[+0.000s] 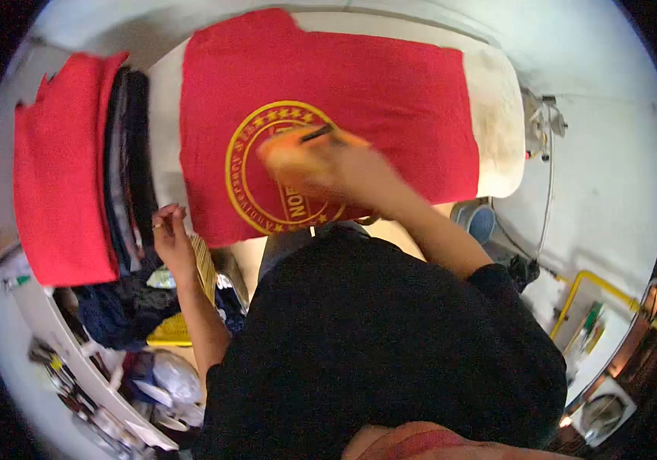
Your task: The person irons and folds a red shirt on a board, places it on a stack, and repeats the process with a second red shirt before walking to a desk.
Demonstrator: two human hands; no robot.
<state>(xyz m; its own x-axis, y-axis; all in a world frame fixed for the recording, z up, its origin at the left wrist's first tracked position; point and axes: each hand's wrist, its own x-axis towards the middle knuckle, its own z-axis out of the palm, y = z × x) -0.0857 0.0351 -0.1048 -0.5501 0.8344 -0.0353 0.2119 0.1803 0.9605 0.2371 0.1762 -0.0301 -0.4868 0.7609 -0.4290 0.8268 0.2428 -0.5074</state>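
A red shirt (pixel 374 84) with a round yellow print lies spread over a pale padded ironing board (pixel 503 115). My right hand (pixel 348 165) grips an orange iron (pixel 286 149) with a black part on top, blurred by motion, over the print. Part of the lettering is hidden beneath the iron and hand. At the board's near left edge, my left hand (pixel 171 238) hangs beside the shirt with its fingers loosely bent and apart. It shows nothing in its grasp.
To the left, a folded red cloth (pixel 68 169) sits beside dark folded garments (pixel 137 153). Below it are a yellow basket (pixel 171 331) and dark clothing (pixel 118 310). A blue-grey bucket (pixel 478 222) stands near the right wall, close to a yellow pipe (pixel 604 285).
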